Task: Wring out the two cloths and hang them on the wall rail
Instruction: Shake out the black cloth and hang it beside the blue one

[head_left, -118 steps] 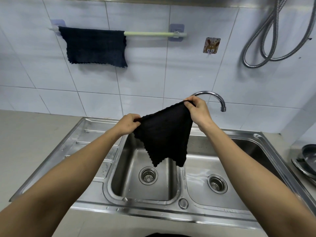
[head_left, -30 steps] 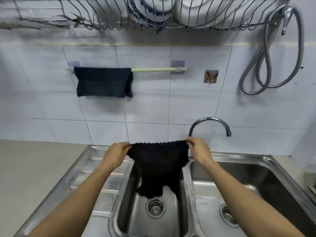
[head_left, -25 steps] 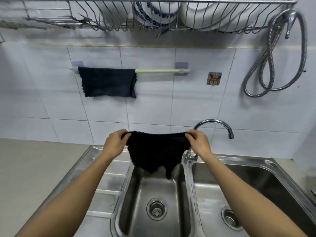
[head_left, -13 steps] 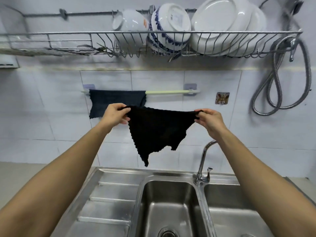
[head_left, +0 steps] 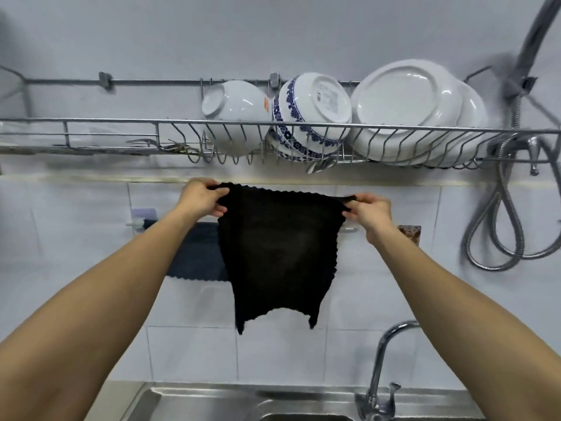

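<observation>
A black cloth (head_left: 277,253) hangs spread between my two hands, held by its top corners. My left hand (head_left: 202,197) pinches the left corner and my right hand (head_left: 368,212) pinches the right corner. Both are raised in front of the tiled wall, just above the level of the wall rail (head_left: 135,223). Only the rail's left end and a short bit by my right hand show; the rest is hidden behind the cloths and my arms. A dark blue cloth (head_left: 198,255) hangs over the rail's left part, partly hidden by my left forearm and the black cloth.
A wire dish rack (head_left: 334,141) with white bowls and plates is mounted just above my hands. A coiled metal shower hose (head_left: 498,226) hangs at the right. Below are the tap (head_left: 382,369) and the steel sink (head_left: 230,402).
Both hands have lifted the black cloth from over the sink up to rail height and pulled it out flat. The view has tilted upward, so more of the dish rack shows.
</observation>
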